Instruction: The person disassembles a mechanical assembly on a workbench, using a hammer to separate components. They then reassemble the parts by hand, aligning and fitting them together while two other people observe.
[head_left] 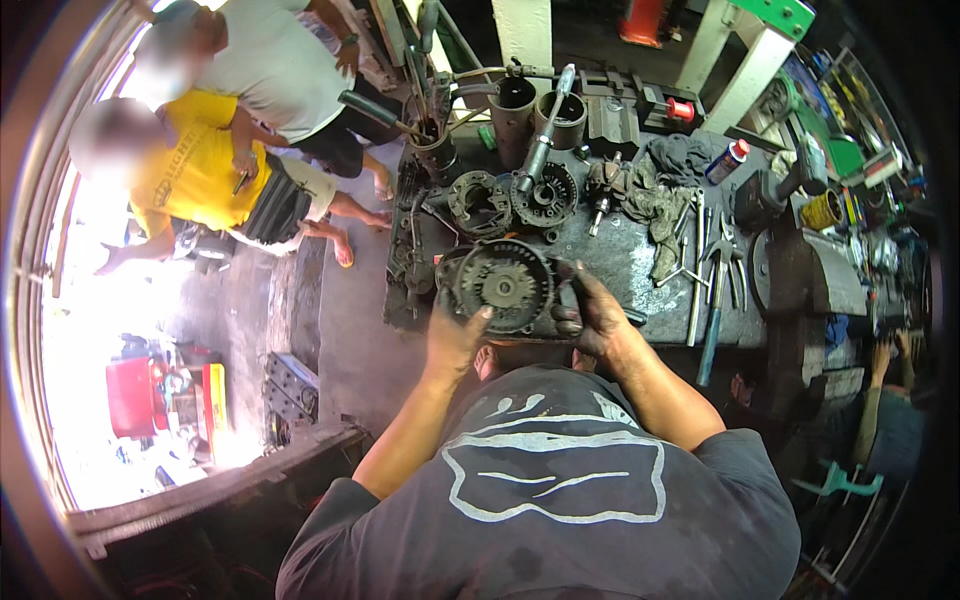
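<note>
A round, greasy alternator housing (503, 287), with a toothed fan-like wheel in its middle, is held above the near edge of the workbench. My left hand (458, 335) grips its lower left side, the thumb resting on the face. Blackened fingers of my right hand (592, 312) are curled at its right side, partly hidden. Just beyond lie a ring-shaped metal part (478, 204) and a round end housing (550, 197). A long silver hand tool (540, 148) leans onto that end housing. To their right is a rotor with a shaft (603, 185).
Metal cylinders (515, 118) stand along the bench's back. Dirty rags (655, 205), a spray can (727, 161), wrenches (696, 265) and a blue-handled tool (714, 310) lie right. A vise-like machine (800, 265) stands farther right. Two people (215, 175) are at left, another (890, 420) at far right.
</note>
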